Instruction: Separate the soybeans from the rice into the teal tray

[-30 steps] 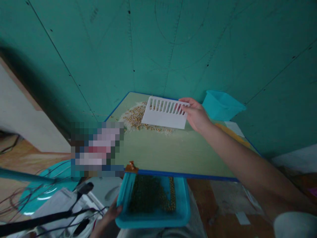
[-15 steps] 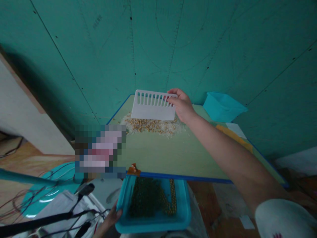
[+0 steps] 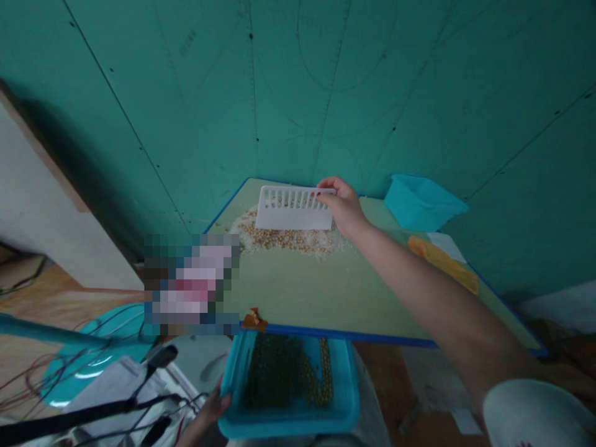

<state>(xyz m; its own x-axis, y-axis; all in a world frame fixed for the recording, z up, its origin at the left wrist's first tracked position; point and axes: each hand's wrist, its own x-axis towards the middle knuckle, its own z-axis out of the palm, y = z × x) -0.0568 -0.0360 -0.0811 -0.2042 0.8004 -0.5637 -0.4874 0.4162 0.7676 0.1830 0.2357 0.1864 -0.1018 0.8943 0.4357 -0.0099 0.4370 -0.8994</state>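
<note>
My right hand [image 3: 342, 202] pinches the right end of a white slotted plastic plate [image 3: 293, 219], its row of slots along the top. The plate stands tilted at the spread of yellow beans and white grains [image 3: 284, 241] on the pale green tabletop [image 3: 326, 292]; beans show through the slots. Below the table's front edge, my left hand [image 3: 216, 403] grips the left side of a blue plastic tub [image 3: 288, 425]. Inside the tub lie dark green matter [image 3: 277, 372] and yellow beans [image 3: 321, 379]. Most of the left hand's fingers are hidden.
A blue bin [image 3: 421, 202] stands at the table's back right. Near the right edge lie an orange cloth [image 3: 444, 264] and a white sheet [image 3: 447, 245]. A torn brown piece [image 3: 254, 318] is at the front edge. Cables and a black strap [image 3: 69, 425] are at lower left.
My right hand has lowered the white slotted plate toward the beans and grains and tilted it further back. My left hand stays on the tub.
</note>
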